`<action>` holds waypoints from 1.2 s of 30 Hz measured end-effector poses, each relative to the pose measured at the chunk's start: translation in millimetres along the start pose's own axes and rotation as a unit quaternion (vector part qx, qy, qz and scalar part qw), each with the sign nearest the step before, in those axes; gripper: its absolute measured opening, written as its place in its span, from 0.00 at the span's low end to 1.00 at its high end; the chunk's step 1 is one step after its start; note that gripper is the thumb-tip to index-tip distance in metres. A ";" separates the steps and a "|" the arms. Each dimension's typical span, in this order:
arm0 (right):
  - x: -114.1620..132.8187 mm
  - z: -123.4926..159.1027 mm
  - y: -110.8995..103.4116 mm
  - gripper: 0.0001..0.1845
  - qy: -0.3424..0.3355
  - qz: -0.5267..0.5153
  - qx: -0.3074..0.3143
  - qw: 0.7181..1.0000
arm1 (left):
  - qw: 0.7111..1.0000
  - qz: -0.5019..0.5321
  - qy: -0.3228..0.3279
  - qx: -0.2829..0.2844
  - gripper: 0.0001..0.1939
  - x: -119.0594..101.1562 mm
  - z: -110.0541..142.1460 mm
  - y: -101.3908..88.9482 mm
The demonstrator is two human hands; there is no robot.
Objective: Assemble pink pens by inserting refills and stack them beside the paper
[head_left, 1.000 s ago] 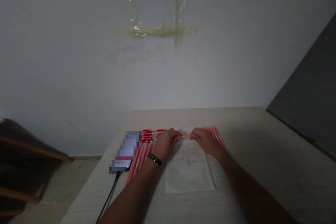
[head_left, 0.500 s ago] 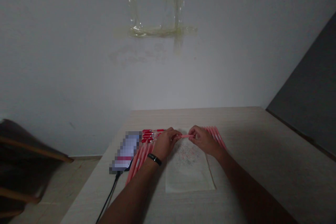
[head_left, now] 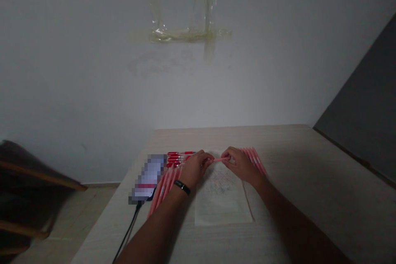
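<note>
Both hands pinch one pink pen (head_left: 220, 159) that lies nearly level above the white sheet. At its left end are the closed fingers of my left hand (head_left: 198, 167); the fingers of my right hand (head_left: 239, 163) are closed about its right end. Scribbled marks cover the upper part of the sheet (head_left: 222, 210). Several pink pens (head_left: 167, 185) lie side by side near my left wrist, partly hidden by the arm. More pink pens (head_left: 255, 157) lie behind my right hand. Red pens with clear barrels (head_left: 176, 159) lie beyond my left hand.
A phone (head_left: 148, 179) with a blurred screen lies at the left of the wooden table (head_left: 229, 134), a black cable (head_left: 128, 231) running from it. The wall with old tape (head_left: 182, 37) stands behind the table. A dark chair (head_left: 24, 189) is on the floor at left.
Both hands stay at almost the same spot with the pink pen between them. The fingers of my right hand have shifted slightly, and the view has tilted a little.
</note>
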State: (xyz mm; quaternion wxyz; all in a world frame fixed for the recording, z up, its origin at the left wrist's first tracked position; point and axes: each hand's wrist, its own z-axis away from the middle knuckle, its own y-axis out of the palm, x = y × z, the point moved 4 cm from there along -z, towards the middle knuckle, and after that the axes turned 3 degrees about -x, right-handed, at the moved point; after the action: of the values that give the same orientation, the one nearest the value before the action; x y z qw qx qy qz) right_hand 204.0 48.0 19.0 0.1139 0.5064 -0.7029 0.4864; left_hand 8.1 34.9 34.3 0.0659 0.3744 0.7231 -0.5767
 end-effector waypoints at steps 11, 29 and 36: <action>-3.6 -0.4 -6.2 0.06 -0.012 0.054 -0.033 0.998 | 1.000 -0.025 -0.014 -0.005 0.07 0.5 1.6 1.0; 7.2 0.9 -3.0 0.15 -0.023 0.071 0.068 0.995 | 1.000 -0.021 -0.011 0.013 0.16 -2.0 1.5 3.8; 12.2 9.8 3.5 0.32 -0.035 0.064 0.175 0.982 | 1.000 -0.010 -0.007 0.021 0.18 2.2 1.8 5.3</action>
State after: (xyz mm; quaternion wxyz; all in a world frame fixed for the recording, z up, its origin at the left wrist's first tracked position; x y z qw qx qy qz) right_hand 198.7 32.8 20.0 -0.0326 0.4888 -0.6418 0.5900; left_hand 9.2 34.6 28.4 0.0568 0.3643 0.7142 -0.5949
